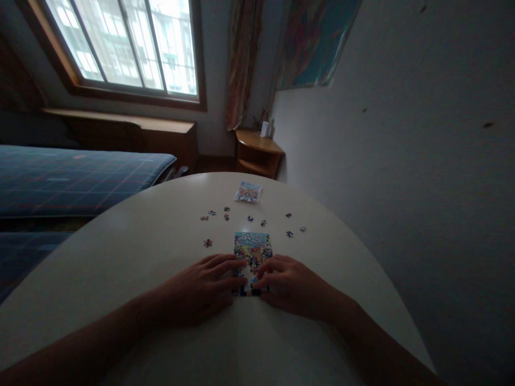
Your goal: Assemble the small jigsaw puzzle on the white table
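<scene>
A partly assembled jigsaw puzzle (253, 246) with a colourful picture lies on the round white table, a pale gap showing in its lower part. My left hand (205, 287) rests palm down at its left side, fingers stretched out and the tips over its edge. From the right, my right hand (287, 281) reaches over the lower right part with bent, parted fingers touching it. A small blue patch shows at those fingertips; whether it is a loose piece I cannot tell. One loose puzzle piece (208, 243) lies beyond my left hand.
Several more puzzle pieces (227, 217) are scattered across the table (161, 230) past the puzzle. Farther back lies a small picture sheet (248, 192). A bed (80, 177) stands at the left, a wooden corner shelf (259, 142) behind, and a wall (402, 187) at the right.
</scene>
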The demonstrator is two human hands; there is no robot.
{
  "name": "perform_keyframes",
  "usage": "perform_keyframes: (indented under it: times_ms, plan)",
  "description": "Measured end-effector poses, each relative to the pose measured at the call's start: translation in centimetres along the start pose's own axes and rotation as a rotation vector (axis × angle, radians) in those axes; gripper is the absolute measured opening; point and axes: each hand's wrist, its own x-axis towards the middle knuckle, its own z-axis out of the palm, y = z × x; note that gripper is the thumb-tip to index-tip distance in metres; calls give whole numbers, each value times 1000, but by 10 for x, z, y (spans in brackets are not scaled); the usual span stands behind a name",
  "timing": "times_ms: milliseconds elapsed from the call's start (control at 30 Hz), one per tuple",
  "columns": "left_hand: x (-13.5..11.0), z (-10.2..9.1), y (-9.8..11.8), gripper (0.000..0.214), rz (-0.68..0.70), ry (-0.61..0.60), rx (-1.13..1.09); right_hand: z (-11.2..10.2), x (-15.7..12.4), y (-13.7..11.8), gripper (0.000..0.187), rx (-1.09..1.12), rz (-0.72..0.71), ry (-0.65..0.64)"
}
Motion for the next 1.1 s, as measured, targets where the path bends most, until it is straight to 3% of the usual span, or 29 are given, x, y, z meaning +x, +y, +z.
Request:
perform_keyframes:
  times_ms: [567, 733, 1100]
  plan:
    - [0, 0, 0, 43, 2, 37, -33, -1, 1, 7, 13, 117, -7, 26]
    - [0, 0, 0, 43, 3, 53, -40, -3, -1, 21, 6, 119, 40, 123]
    - [0, 5, -5, 45, -12, 27, -14, 5, 2, 50, 16, -10, 123, 246]
